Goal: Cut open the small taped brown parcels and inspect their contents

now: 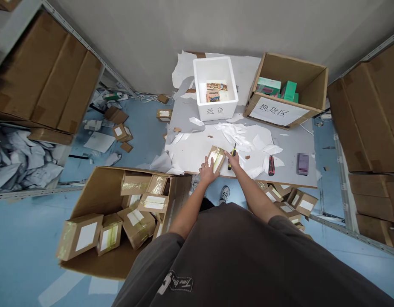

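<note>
A small cardboard box (220, 157) with a white label and shiny tape lies tilted near the front edge of the table. My left hand (210, 171) grips its near left side, fingers over the top. At the box's right side, my right hand (233, 160) is closed around a yellow and black utility knife (233, 152), with a fingertip close to or touching the box. A red and black utility knife (271, 165) rests on the table farther right, beside scraps of white paper (235, 134).
A white foam bin (214, 111) with small packets and a carton (254, 108) of green boxes stand at the back of the table (289, 145). To the left is a large carton (88, 192) of parcels. More parcels (304, 202) lie under the table's right side. Shelves flank both sides.
</note>
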A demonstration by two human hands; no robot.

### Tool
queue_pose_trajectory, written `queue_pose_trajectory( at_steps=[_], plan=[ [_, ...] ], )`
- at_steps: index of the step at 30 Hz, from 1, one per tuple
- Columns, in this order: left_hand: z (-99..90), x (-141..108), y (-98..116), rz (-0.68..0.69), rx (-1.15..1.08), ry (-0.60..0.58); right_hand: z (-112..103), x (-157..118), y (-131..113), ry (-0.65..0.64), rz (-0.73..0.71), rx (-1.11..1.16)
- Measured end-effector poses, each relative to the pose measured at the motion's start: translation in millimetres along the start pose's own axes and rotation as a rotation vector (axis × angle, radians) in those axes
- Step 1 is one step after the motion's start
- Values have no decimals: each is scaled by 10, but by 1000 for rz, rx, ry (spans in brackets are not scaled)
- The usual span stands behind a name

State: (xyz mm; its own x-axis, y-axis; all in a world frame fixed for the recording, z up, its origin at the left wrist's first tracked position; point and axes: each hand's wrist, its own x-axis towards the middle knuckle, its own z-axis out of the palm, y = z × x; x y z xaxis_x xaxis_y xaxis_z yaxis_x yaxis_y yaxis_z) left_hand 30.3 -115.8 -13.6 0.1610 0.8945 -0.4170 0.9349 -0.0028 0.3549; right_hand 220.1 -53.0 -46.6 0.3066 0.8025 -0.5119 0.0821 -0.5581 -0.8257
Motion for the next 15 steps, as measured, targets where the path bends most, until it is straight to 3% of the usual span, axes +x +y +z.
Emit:
queue_pose_trajectory(
  at_steps=[3, 7, 12, 15],
  plan=[
    [6, 115, -18, -44, -135, 45, -138, -235, 245, 89, 131, 92],
    [49, 347, -198, -161, -456, 70, -239, -454, 457, 73, 206, 46],
    [277, 427, -416, -142, -771, -43, -187, -509, 373, -19, 126, 64],
    [427, 368, -442, -153, -860, -23, -141, -539, 304, -7, 133, 83]
  ],
)
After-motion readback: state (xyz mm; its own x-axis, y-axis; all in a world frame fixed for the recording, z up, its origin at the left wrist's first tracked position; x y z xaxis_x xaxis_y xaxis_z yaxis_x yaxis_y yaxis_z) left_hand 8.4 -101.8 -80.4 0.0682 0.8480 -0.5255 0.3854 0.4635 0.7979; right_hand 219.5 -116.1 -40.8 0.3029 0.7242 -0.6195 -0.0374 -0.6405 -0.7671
